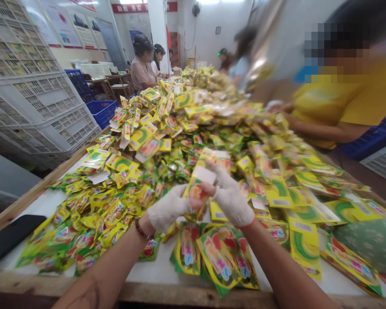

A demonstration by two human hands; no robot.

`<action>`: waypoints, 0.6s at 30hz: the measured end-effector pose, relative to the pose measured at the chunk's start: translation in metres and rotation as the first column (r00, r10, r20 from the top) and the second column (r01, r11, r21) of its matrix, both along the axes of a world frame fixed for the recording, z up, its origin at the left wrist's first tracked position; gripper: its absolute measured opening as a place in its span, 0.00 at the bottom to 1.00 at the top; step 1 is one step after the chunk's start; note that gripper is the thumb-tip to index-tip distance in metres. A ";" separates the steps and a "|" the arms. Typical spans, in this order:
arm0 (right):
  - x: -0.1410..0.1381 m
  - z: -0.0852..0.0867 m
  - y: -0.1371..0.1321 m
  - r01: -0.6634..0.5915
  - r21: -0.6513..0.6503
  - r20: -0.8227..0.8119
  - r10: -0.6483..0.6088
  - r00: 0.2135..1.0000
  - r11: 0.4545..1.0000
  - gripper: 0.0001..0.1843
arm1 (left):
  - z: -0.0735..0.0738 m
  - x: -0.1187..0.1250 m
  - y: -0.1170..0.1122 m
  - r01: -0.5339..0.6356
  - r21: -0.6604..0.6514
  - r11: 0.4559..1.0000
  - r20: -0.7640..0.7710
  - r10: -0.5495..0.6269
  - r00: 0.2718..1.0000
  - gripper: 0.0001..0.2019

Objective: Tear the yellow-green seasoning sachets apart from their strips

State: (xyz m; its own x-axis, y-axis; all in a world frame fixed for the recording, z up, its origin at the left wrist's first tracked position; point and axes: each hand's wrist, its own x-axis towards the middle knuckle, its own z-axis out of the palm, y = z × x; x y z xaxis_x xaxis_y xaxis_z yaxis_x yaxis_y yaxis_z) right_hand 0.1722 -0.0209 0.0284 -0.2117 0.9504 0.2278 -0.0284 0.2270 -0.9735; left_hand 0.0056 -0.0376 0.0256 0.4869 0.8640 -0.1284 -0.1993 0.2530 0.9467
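My left hand [171,207] and my right hand [229,194] wear white knit gloves with bare fingertips. Between them, over the middle of the table, both hands grip a small yellow carton [197,189] with fruit print and a pale flap sticking out. The left fingers close on its lower end, the right fingers on its upper right side. Whether a packet is pinched along with it, I cannot tell. Below my hands lie several flat, shiny fruit-printed packets [217,257]. Small filled packets [112,214] are heaped to the left, and yellow cartons [278,191] to the right.
A black phone-like object [14,234] lies at the table's left edge, and a green patterned item [366,242] at the right. White crates [51,98] are stacked on the left. A co-worker in a yellow top [337,107] works at the right; other people sit farther back.
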 end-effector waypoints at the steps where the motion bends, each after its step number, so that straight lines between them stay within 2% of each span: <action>1: 0.001 0.001 -0.001 -0.038 -0.015 -0.015 0.037 0.999 0.999 0.31 | 0.001 0.000 0.000 -0.004 -0.007 1.000 -0.025 0.004 1.000 0.16; 4: 0.001 0.002 -0.006 -0.096 -0.018 -0.019 0.096 0.995 0.995 0.24 | 0.002 -0.001 0.003 0.004 -0.024 1.000 -0.088 -0.006 0.996 0.15; 9: -0.003 -0.001 -0.004 0.045 -0.090 -0.020 -0.047 0.999 0.995 0.19 | 0.004 -0.002 0.005 -0.030 0.050 0.998 -0.248 0.042 0.968 0.17; 14: -0.004 -0.002 0.001 0.077 -0.182 -0.057 -0.088 0.994 0.980 0.19 | 0.007 -0.002 0.003 -0.002 0.080 0.997 -0.281 0.024 0.959 0.17; 16: -0.003 0.000 -0.001 0.068 -0.135 -0.028 -0.072 0.997 0.989 0.20 | 0.008 -0.003 0.003 -0.003 0.072 0.997 -0.266 0.022 0.964 0.18; 18: -0.002 0.004 -0.005 0.036 -0.023 0.034 -0.036 0.999 0.999 0.20 | 0.008 -0.003 0.003 -0.013 0.063 0.998 -0.239 0.028 0.971 0.17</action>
State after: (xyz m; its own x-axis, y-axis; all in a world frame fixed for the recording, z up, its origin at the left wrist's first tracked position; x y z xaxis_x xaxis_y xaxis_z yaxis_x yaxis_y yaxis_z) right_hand 0.1703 -0.0257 0.0328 -0.1843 0.9627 0.1982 0.0120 0.2038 -0.9789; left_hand 0.0027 -0.0342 0.0332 0.4301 0.8832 -0.1870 0.0311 0.1925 0.9808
